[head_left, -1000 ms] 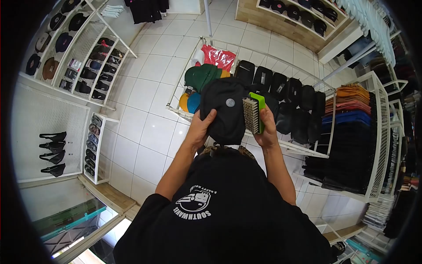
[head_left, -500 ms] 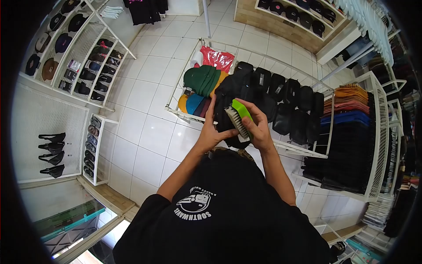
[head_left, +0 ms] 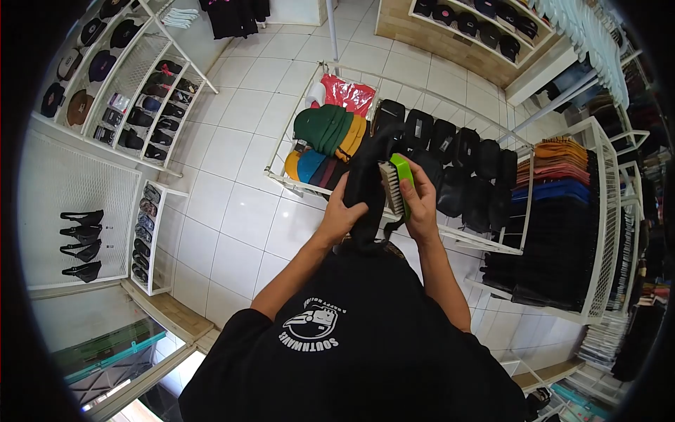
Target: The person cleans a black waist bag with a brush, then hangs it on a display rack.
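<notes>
My left hand [head_left: 340,214] grips a black fabric bag [head_left: 367,193] by its near left side, thumb across the surface. The bag stands nearly edge-on to me, and a loose strap [head_left: 394,228] hangs by its right side. In my right hand [head_left: 422,204] is a scrub brush [head_left: 401,176] with a bright green back and pale bristles. Those bristles face left, close beside the bag. Fingers of my right hand wrap the green back from the right.
Beyond my hands stands a white wire display table [head_left: 281,174]. It bears green caps [head_left: 320,130], other coloured caps, a red plastic package [head_left: 349,95] and rows of black pouches [head_left: 443,137]. Hanging clothes [head_left: 555,211] are at the right, cap shelves [head_left: 105,77] at the left.
The bag has turned from facing me to nearly edge-on. My right hand and the brush have shifted slightly right, and the brush now stands more upright beside the bag.
</notes>
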`<state>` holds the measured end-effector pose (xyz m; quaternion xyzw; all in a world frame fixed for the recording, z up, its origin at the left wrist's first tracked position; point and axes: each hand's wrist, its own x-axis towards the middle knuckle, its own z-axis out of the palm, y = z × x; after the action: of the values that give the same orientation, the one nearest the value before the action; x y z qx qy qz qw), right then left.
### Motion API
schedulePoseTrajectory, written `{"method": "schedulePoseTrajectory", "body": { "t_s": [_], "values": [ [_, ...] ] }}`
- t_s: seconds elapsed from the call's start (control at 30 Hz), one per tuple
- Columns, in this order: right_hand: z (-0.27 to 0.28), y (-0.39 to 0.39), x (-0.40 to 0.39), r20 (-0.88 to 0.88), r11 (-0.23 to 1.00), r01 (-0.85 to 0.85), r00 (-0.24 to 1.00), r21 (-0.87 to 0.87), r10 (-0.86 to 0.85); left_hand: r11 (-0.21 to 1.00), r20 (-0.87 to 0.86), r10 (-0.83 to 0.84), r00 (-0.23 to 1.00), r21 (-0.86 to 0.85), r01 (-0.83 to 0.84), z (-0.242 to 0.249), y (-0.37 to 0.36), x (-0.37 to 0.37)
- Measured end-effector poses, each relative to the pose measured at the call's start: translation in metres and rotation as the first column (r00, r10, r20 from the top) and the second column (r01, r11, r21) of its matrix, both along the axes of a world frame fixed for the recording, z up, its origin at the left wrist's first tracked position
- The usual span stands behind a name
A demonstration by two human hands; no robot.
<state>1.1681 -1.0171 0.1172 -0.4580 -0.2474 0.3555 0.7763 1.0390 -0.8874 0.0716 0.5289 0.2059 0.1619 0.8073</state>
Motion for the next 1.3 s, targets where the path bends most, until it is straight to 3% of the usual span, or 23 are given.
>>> {"method": "schedulePoseTrajectory", "body": {
  "t_s": [0.07,0.13,0.17,0.23,0.27,0.33,0.4,0.47,0.5,0.57,0.63,0.7,0.73,0.8,0.87,0.93,0.97,1.0,1.07,1.1,1.17,1.2,1.3],
  "values": [
    [-0.005,0.001,0.003,0.256,0.977,0.198,0.951,-0.073,-0.173,0.996,-0.034,0.01,0.999,-0.085,-0.013,-0.008,0.0,0.001],
    [-0.004,-0.005,0.001,0.356,0.958,0.254,0.914,-0.133,-0.193,0.969,-0.093,0.069,0.993,0.243,-0.045,-0.004,-0.001,0.004],
    [-0.003,-0.007,-0.001,0.356,0.934,0.346,0.887,-0.092,-0.294,0.969,-0.094,0.072,0.993,0.242,-0.048,-0.003,0.001,0.003],
    [-0.005,-0.012,0.006,0.277,0.9,0.432,0.873,-0.059,-0.401,0.703,0.009,0.263,0.965,0.683,-0.198,0.004,0.005,0.005],
    [-0.005,-0.014,0.006,0.278,0.901,0.43,0.874,-0.061,-0.398,0.704,0.009,0.265,0.964,0.682,-0.2,0.009,0.004,0.005],
    [0.007,-0.013,0.003,0.388,0.862,0.5,0.814,-0.088,-0.432,0.54,0.051,0.328,0.943,0.809,-0.232,0.031,0.002,0.007],
    [0.005,-0.002,0.001,0.3,0.851,0.514,0.833,-0.108,-0.465,0.481,0.061,0.315,0.947,0.85,-0.215,0.031,0.001,0.009],
    [0.012,0.008,-0.006,0.108,0.862,0.48,0.877,-0.16,-0.468,0.342,0.117,0.305,0.945,0.913,-0.223,0.031,-0.001,0.009],
    [0.02,0.015,-0.008,0.082,0.852,0.5,0.866,-0.153,-0.494,0.341,0.119,0.303,0.946,0.913,-0.225,0.03,0.0,0.01],
    [0.014,0.021,0.0,0.026,0.86,0.497,0.867,-0.118,-0.497,0.215,0.142,0.224,0.964,0.958,-0.191,0.026,0.0,0.007],
    [0.008,0.02,0.006,-0.029,0.864,0.495,0.866,-0.086,-0.499,0.275,0.125,0.161,0.979,0.947,-0.166,0.022,-0.003,0.007],
    [0.01,0.017,0.014,0.158,0.885,0.461,0.88,-0.067,-0.447,0.444,0.113,0.003,0.994,0.89,-0.102,0.018,0.0,0.01],
    [0.015,0.014,0.019,0.158,0.886,0.458,0.882,-0.066,-0.444,0.443,0.113,0.007,0.994,0.891,-0.104,0.017,0.003,0.009],
    [0.028,0.004,0.028,0.499,0.917,0.386,0.817,-0.1,-0.29,0.829,0.08,-0.133,0.988,0.555,0.067,0.017,0.006,0.004],
    [0.035,-0.003,0.034,0.475,0.948,0.283,0.861,-0.148,-0.183,0.837,0.046,-0.04,0.998,0.547,0.009,0.012,0.017,0.002],
    [0.05,-0.006,0.037,0.547,0.968,0.068,0.834,-0.243,0.079,0.609,0.109,0.001,0.994,0.788,-0.087,0.028,0.025,0.003],
    [0.052,-0.003,0.038,0.537,0.975,0.019,0.837,-0.222,0.106,0.489,0.107,-0.013,0.994,0.868,-0.087,0.042,0.025,0.003],
    [0.052,-0.001,0.039,0.538,0.975,0.016,0.836,-0.222,0.109,0.489,0.108,-0.009,0.994,0.868,-0.09,0.044,0.026,0.005],
    [0.052,0.003,0.041,0.494,0.982,-0.036,0.86,-0.186,0.125,0.756,-0.045,-0.18,0.983,0.633,0.168,0.047,0.031,0.007],
    [0.05,0.003,0.041,0.496,0.982,-0.039,0.859,-0.183,0.127,0.801,-0.114,-0.197,0.974,0.554,0.227,0.053,0.033,0.006],
    [0.041,0.002,0.042,0.261,0.984,-0.004,0.964,-0.18,0.051,0.841,-0.085,-0.229,0.97,0.485,0.241,0.06,0.034,0.008],
    [0.037,0.002,0.042,0.261,0.983,-0.007,0.964,-0.182,0.055,0.873,-0.055,-0.26,0.964,0.413,0.259,0.064,0.033,0.008],
    [0.029,0.005,0.037,0.493,0.929,0.239,0.867,-0.282,-0.074,0.881,-0.041,-0.201,0.979,0.428,0.2,0.063,0.034,0.008]
  ]
}}
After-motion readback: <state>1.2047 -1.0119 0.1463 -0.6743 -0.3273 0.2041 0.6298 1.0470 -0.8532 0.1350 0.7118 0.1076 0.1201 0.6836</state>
